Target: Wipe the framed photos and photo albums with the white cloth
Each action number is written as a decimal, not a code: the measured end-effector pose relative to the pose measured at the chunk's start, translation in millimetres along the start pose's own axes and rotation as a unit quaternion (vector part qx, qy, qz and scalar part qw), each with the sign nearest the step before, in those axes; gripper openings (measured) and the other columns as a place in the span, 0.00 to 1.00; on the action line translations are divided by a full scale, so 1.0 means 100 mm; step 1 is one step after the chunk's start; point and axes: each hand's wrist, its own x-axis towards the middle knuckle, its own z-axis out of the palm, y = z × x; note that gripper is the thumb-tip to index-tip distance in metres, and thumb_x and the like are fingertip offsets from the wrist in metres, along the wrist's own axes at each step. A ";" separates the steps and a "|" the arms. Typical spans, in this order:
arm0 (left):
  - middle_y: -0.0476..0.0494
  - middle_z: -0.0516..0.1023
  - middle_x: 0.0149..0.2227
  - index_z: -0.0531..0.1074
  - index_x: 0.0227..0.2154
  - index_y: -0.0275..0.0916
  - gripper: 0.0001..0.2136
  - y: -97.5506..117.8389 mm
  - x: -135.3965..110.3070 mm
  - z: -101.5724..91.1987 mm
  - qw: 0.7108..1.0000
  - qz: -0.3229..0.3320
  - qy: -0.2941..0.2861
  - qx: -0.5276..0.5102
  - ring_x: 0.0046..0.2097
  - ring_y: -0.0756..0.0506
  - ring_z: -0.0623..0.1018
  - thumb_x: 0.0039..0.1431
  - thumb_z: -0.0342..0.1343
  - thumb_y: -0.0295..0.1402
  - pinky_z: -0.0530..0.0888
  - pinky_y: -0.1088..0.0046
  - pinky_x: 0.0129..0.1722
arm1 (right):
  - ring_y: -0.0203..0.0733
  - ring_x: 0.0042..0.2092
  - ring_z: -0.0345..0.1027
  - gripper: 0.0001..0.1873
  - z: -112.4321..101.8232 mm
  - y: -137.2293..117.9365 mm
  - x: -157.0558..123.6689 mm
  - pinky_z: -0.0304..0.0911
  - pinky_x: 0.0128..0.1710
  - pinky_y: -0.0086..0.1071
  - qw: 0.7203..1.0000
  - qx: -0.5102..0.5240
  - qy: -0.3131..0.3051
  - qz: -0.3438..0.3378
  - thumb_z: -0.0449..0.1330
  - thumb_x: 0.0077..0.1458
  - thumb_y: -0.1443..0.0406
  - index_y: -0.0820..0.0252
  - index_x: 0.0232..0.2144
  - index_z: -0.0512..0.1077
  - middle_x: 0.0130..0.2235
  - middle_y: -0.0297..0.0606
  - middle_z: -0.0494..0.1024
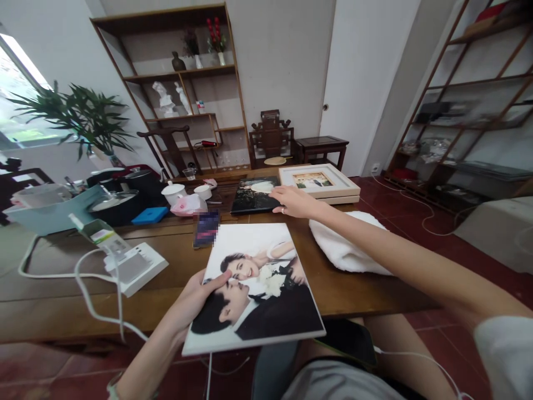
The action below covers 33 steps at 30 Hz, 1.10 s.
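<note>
My left hand (210, 291) grips the left edge of a wedding photo panel (266, 311), thumb on its front and fingers behind it. The panel shows a couple with white flowers and tilts toward me over the table's front edge. My right hand (293, 203) is stretched forward above the table with its fingers apart. It is nearest to a dark photo panel (245, 200) lying flat; I cannot tell whether the fingertips touch it. Beside that panel is a stack of white picture frames (350, 189). A folded white cloth (341, 244) rests below my right forearm.
Left on the wooden table (175, 305) are an opened white box (141, 266), a looped white cable (79, 272), a blue box (150, 215), a pink tissue pack (187, 205) and white cups (172, 191). A pixelated dark item (207, 228) lies behind the panel. A phone (350, 341) rests on my lap.
</note>
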 end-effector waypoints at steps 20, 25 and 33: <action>0.35 0.54 0.64 0.57 0.60 0.44 0.38 -0.21 -0.14 -0.04 0.821 0.282 0.039 0.495 0.64 0.33 0.58 0.47 0.60 0.48 0.60 0.54 0.60 | 0.52 0.44 0.72 0.27 0.60 -0.16 0.76 0.58 0.46 0.43 0.988 -0.099 -0.109 -0.050 0.53 0.53 0.71 0.74 0.55 0.57 0.41 0.56 0.77; 0.38 0.40 0.68 0.49 0.63 0.51 0.47 -0.28 -0.30 -0.04 0.760 0.304 -0.022 0.574 0.66 0.25 0.40 0.40 0.63 0.54 0.56 0.40 0.58 | 0.52 0.44 0.72 0.22 0.59 -0.24 0.73 0.58 0.46 0.44 0.994 -0.080 -0.069 -0.022 0.52 0.53 0.72 0.71 0.52 0.62 0.40 0.55 0.77; 0.43 0.49 0.67 0.50 0.63 0.52 0.38 -0.17 -0.20 0.10 0.681 0.326 -0.112 0.646 0.66 0.33 0.50 0.51 0.59 0.49 0.53 0.45 0.61 | 0.52 0.45 0.70 0.23 0.07 -0.14 0.79 0.60 0.37 0.38 0.997 -0.038 0.043 0.047 0.46 0.52 0.78 0.67 0.50 0.64 0.47 0.53 0.75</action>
